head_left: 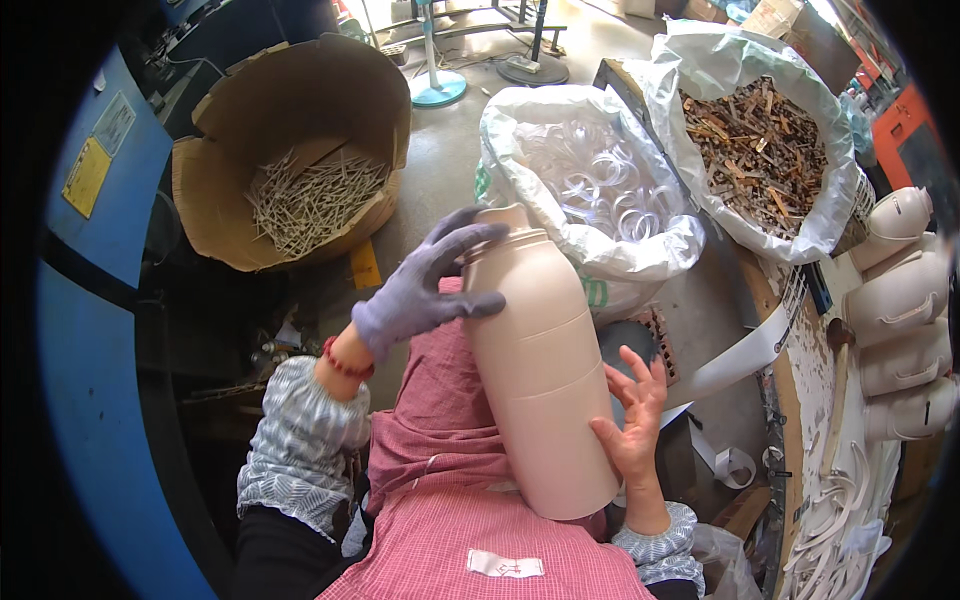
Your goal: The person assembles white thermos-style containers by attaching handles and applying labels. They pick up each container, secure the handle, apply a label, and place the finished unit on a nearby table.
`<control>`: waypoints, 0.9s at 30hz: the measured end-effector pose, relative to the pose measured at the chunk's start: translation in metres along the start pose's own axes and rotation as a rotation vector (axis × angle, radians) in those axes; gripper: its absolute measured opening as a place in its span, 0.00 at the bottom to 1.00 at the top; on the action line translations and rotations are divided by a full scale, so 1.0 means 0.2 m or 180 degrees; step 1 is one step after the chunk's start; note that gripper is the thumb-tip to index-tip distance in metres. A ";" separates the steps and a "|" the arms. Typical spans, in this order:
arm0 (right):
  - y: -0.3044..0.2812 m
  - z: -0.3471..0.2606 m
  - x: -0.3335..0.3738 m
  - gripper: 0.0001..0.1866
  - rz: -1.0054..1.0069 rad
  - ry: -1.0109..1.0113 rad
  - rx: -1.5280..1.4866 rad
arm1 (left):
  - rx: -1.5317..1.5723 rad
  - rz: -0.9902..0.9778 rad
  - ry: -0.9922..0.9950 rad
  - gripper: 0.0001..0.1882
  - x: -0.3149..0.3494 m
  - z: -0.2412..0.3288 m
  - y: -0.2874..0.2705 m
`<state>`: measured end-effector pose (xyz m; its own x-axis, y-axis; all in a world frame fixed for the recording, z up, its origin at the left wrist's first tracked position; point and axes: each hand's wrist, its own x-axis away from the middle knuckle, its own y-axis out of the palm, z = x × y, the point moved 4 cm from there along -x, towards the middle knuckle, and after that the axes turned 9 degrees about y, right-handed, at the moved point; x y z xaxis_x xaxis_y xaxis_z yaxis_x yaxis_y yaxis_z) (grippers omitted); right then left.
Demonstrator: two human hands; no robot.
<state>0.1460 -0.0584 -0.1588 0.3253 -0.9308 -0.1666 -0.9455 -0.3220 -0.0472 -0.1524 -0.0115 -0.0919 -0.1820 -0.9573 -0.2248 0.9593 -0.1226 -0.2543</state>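
A large beige plastic bottle [540, 370] lies slantwise across my lap, its narrow neck pointing away from me. My left hand [435, 280], in a grey-purple glove, grips it at the shoulder, with the fingers by the neck and the thumb over the side. Bare and with fingers spread, my right hand [632, 420] is beside the lower right wall of the bottle. Its thumb is at the wall; whether it presses there I cannot tell.
A cardboard box [290, 100] of thin pale sticks stands far left. White sacks hold clear plastic rings [600, 180] and brown strips [755, 140]. On the right, a worn table [800, 400] bears several similar beige bottles [905, 295] and pale offcut strips [835, 530]. A blue machine [100, 330] borders the left.
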 end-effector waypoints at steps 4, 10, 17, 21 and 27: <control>-0.04 -0.07 -0.12 0.18 0.0201 0.0330 -0.0318 | 0.0623 -0.0297 -0.0241 0.32 -0.12 -0.36 0.05; 0.03 0.01 -0.44 0.02 -0.0224 0.1531 -0.0551 | 0.0633 -0.0680 -0.0084 0.24 -0.17 -0.33 0.13; 0.08 0.13 -0.55 0.03 -0.0275 0.1620 -0.0445 | 0.0086 -0.0020 -0.0096 0.17 -0.16 -0.32 0.19; 0.07 0.17 -0.56 0.04 -0.0173 0.1799 -0.0628 | 0.0040 0.0071 -0.0078 0.22 -0.16 -0.35 0.21; 0.06 0.20 -0.56 0.07 0.0023 0.1837 -0.0643 | -0.0702 0.0274 0.0261 0.30 -0.18 -0.30 0.26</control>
<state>0.0970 0.0495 -0.1806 0.3251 -0.8583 0.3970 -0.9456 -0.2891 0.1491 -0.1099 0.0324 -0.1538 -0.1272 -0.9362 -0.3276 0.9033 0.0270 -0.4281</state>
